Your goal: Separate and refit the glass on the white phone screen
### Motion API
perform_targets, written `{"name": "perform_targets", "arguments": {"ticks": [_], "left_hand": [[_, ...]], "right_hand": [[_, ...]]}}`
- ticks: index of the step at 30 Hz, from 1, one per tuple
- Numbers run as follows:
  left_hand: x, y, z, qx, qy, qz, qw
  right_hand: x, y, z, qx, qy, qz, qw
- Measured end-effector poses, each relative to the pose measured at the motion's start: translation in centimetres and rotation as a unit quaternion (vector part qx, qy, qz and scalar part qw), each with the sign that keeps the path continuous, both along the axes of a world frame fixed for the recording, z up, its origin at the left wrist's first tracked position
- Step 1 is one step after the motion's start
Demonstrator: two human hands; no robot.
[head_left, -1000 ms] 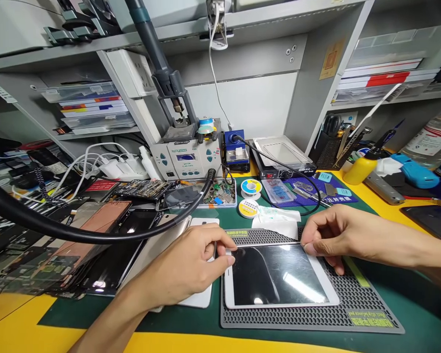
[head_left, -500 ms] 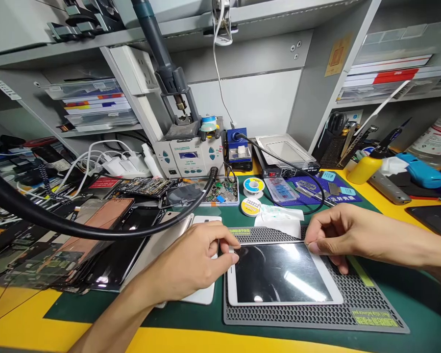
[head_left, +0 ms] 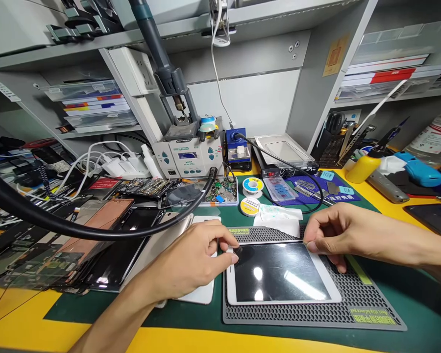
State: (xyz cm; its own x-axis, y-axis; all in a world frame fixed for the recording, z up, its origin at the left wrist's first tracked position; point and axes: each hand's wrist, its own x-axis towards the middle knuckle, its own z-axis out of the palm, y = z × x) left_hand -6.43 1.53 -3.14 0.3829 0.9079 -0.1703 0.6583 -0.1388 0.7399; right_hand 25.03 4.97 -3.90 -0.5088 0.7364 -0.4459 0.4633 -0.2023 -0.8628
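White tablet (head_left: 279, 279), likely stiff, slick, fragile, edge-hold advised: left hand (head_left: 200, 257) and right hand (head_left: 340, 231) are pinching its far corners.

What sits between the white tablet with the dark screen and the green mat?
A gray honeycomb pad: in the head view, the white tablet rests on it, above the green mat.

A thin, rectangular tablet with a white frame and a glossy black glass screen (head_left: 279, 277) lies face up on a grey honeycomb-patterned rubber mat (head_left: 290, 314), longer sides running left to right. The screen is dark, mirroring two round bright spots and one slanting white streak. Its white border shows wider at the right end than along the near edge.
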Motion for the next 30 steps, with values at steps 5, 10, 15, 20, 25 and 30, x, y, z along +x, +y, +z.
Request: {"name": "perform_targets", "arguments": {"ticks": [5, 10, 15, 20, 25, 30], "left_hand": [[-0.2, 0.0, -0.1, -0.014, 0.020, 0.012, 1.000], [-0.3, -0.2, -0.2, -0.028, 0.030, 0.011, 0.999], [-0.1, -0.1, -0.2, -0.049, 0.014, 0.020, 0.998], [0.0, 0.0, -0.2, -0.069, 0.001, 0.020, 0.997], [-0.3, 0.1, -1.0, -0.055, 0.018, 0.014, 0.998], [-0.5, 0.5, -2.0, -0.047, 0.023, 0.017, 0.999]], "right_hand": [[-0.3, -0.3, 0.5, 0.015, -0.006, -0.001, 1.000], [-0.8, -0.5, 1.2, 0.013, -0.005, -0.008, 1.000], [-0.8, -0.5, 1.3, 0.025, -0.008, -0.008, 1.000], [-0.7, -0.5, 1.1, 0.022, 0.004, -0.017, 1.000], [-0.6, -0.5, 1.1, 0.022, 0.006, -0.024, 0.999], [-0.6, -0.6, 1.1, 0.033, 0.001, -0.026, 0.999]]}}
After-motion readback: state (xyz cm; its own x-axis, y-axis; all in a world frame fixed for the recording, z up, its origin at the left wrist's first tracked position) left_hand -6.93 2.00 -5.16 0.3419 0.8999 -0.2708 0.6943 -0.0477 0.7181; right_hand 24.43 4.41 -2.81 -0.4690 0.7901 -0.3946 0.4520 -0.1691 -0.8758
